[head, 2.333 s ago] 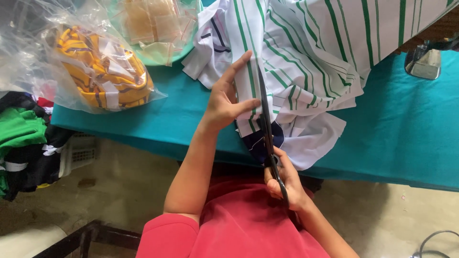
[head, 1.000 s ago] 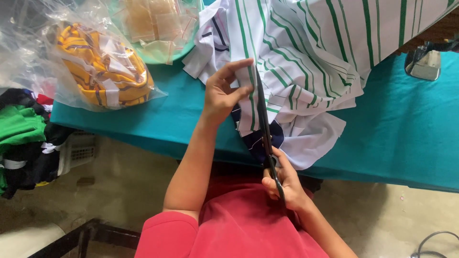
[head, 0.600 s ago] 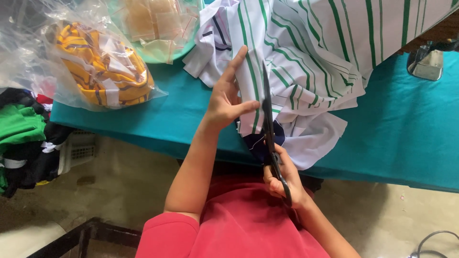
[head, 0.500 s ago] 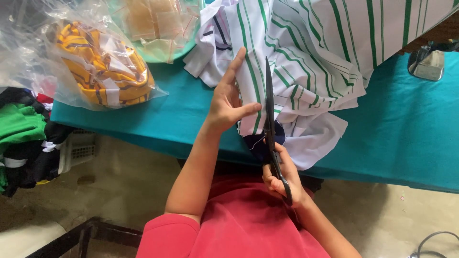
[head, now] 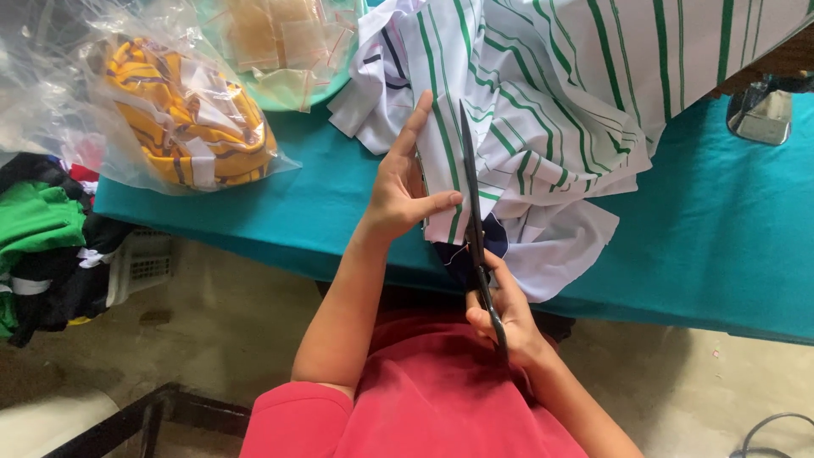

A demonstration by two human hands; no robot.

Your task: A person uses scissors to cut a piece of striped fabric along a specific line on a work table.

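A desk [head: 729,246] covered in teal cloth fills the upper part of the view, its near edge running across above the person's lap. On it lies a big rumpled heap of white fabric with green stripes [head: 577,93], one flap hanging over the near edge. At the desk's left end sit a clear plastic bag of yellow striped garments [head: 191,119] and, behind it, a second clear bag of pale orange pieces [head: 280,38]; a pile of green and black clothes [head: 38,246] lies lower down at far left, off the desk. The left hand [head: 403,182] is laid flat on the striped fabric, fingers stretched out and thumb pinching its edge to keep it taut. The right hand [head: 504,309] is closed round the handles of long dark scissors [head: 471,195], whose blades point away from the body and run along the fabric just right of the left thumb. The work in hand looks like a cut along the stripe; carrying it on would call for steady blades kept clear of the thumb. Bare teal cloth at right leaves room, up to a metal fitting [head: 763,110].
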